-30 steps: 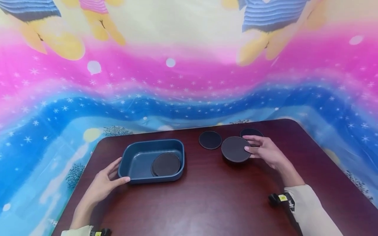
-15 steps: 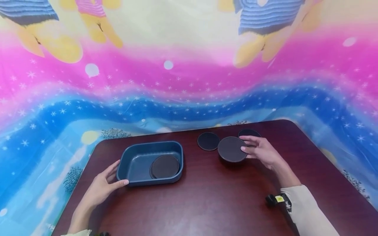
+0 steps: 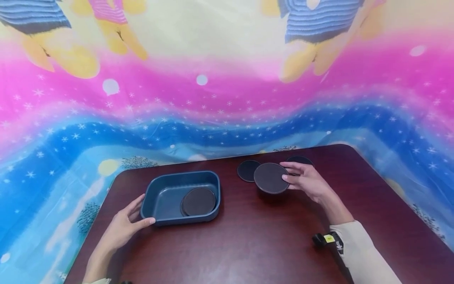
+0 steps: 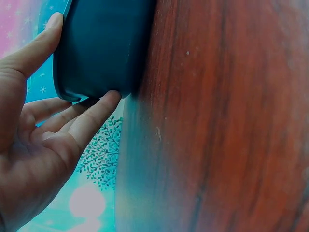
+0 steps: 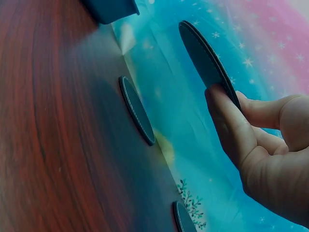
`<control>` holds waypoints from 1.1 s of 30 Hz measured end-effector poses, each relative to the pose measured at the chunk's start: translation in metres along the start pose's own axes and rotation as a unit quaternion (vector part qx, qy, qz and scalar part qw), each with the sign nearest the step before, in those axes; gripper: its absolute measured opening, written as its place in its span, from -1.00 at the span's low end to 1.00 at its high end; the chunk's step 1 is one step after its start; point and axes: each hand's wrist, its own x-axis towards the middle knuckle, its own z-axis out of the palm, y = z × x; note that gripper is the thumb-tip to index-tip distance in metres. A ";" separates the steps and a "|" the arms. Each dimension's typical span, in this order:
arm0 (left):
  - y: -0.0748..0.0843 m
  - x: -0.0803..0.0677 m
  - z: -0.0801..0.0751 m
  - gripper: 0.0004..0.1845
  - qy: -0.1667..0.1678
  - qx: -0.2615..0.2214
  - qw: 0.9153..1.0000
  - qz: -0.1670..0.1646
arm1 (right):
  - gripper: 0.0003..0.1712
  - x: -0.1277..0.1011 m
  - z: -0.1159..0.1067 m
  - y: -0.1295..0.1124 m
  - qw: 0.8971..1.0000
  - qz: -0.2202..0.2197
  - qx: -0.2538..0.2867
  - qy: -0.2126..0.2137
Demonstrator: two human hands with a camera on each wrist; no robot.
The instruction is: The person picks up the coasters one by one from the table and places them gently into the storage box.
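A round dark coaster with a stitched edge is pinched by my right hand, thumb on its upper face and fingers beneath. The right wrist view has this coaster raised off the tabletop. My left hand holds the near left corner of a blue rectangular container, its thumb on the front rim and its fingers along the left side. Inside, at the container's right end, lie stacked coasters. Another coaster lies flat behind the held one, which partly covers it. One more coaster is mostly hidden behind my right hand.
The dark red-brown table has rounded far corners. Just beyond its far edge hangs a colourful cloth backdrop. A black wrist strap sits by the right sleeve.
My right hand has moved left with the coaster, which now overlaps the flat coaster behind it in the head view. The left hand stays at the container's corner.
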 end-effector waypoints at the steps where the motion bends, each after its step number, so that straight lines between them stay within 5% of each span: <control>1: 0.000 -0.001 -0.001 0.12 0.000 0.000 1.000 -0.003 | -0.24 0.001 0.002 -0.001 1.000 -0.001 0.003 -0.003; 33: 0.003 -0.003 0.002 0.09 0.013 -0.003 1.000 0.011 | -0.27 0.019 0.052 -0.009 1.000 -0.003 0.016 -0.025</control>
